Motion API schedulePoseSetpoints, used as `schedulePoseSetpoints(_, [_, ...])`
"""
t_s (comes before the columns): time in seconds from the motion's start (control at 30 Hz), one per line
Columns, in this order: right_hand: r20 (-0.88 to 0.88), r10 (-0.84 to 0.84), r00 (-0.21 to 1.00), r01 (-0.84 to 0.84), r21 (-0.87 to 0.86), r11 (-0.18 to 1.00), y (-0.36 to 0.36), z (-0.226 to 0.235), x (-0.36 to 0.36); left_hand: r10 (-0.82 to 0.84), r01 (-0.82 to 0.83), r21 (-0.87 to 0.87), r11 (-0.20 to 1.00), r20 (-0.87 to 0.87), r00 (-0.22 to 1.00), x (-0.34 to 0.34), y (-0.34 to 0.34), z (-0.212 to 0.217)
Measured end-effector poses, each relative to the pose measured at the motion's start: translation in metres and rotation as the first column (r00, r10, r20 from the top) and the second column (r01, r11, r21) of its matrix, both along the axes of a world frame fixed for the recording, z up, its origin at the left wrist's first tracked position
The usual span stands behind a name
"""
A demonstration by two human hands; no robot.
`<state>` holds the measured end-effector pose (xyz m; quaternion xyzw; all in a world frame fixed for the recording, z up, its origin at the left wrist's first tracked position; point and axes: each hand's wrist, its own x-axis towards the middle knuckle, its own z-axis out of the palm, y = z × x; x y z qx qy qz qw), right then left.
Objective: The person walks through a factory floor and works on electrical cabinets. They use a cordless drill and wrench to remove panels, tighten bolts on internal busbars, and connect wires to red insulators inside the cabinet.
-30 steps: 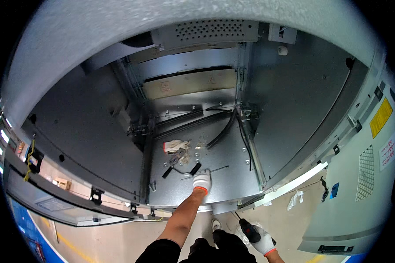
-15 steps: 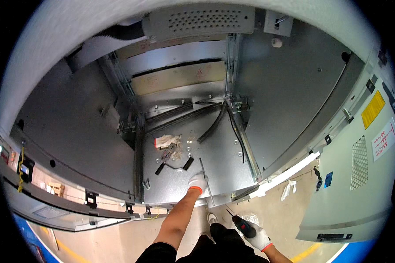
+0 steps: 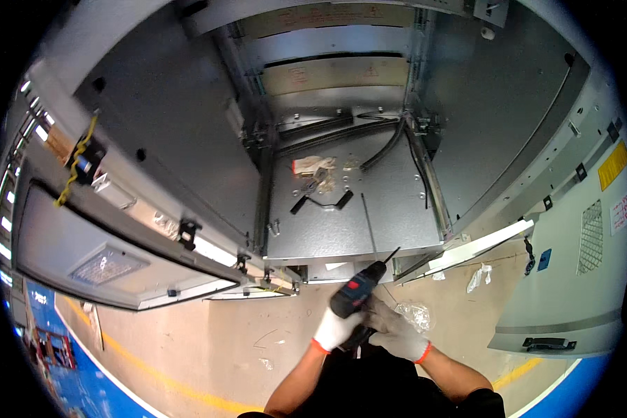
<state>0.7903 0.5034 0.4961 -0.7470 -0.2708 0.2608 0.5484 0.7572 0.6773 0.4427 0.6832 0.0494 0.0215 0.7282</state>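
A black cordless drill (image 3: 356, 287) with red marks is held up in front of my body, its thin bit angled up and to the right. My gloved left hand (image 3: 338, 329) closes on the drill's left side. From the right, my gloved right hand (image 3: 397, 333) wraps round the grip area. Exact finger positions are partly hidden behind the drill and each other. Beyond the bit, a long thin rod (image 3: 368, 223) lies on the cabinet's metal floor (image 3: 327, 237). A black two-handled piece (image 3: 322, 203) rests farther left on that floor.
White gloves (image 3: 313, 166) and small hardware lie inside the cabinet, with black ribbed strips (image 3: 334, 136) behind them. An open door (image 3: 571, 279) stands on the right, another door (image 3: 111, 258) on the left. Clear plastic (image 3: 416, 317) lies on the floor.
My left hand has let go of the rod on the cabinet floor and come back to the drill. My right hand has raised the drill to the middle. The view has shifted.
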Motion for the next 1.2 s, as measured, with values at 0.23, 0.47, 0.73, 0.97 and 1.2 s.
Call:
schedulePoseSetpoints(0.23, [0.666, 0.287, 0.689, -0.100, -0.306, 0.947, 0.010, 0.109, 0.036, -0.186, 0.159, -0.210, 0.965, -0.112, 0.976, -0.062, 0.075, 0.072])
schedulePoseSetpoints(0.47, [-0.373, 0.746, 0.551, -0.831, -0.169, 0.530, 0.039, 0.144, 0.051, -0.459, 0.467, 0.009, 0.884, -0.166, 0.873, -0.073, 0.067, 0.155])
schedulePoseSetpoints(0.73, [-0.819, 0.434, 0.375, -0.711, 0.046, 0.702, 0.000, 0.132, 0.080, -0.396, 0.391, -0.075, 0.917, -0.065, 0.916, -0.053, 0.032, 0.179])
schedulePoseSetpoints(0.97, [-0.381, 0.594, 0.709, -0.683, -0.157, 0.714, 0.011, 0.153, 0.070, -0.363, 0.278, -0.323, 0.905, -0.243, 0.900, -0.059, 0.025, 0.161])
schedulePoseSetpoints(1.2, [0.669, 0.237, 0.705, -0.121, -0.216, 0.969, 0.027, 0.093, 0.023, 0.279, -0.269, 0.277, 0.922, 0.003, 0.960, -0.062, 0.009, 0.137])
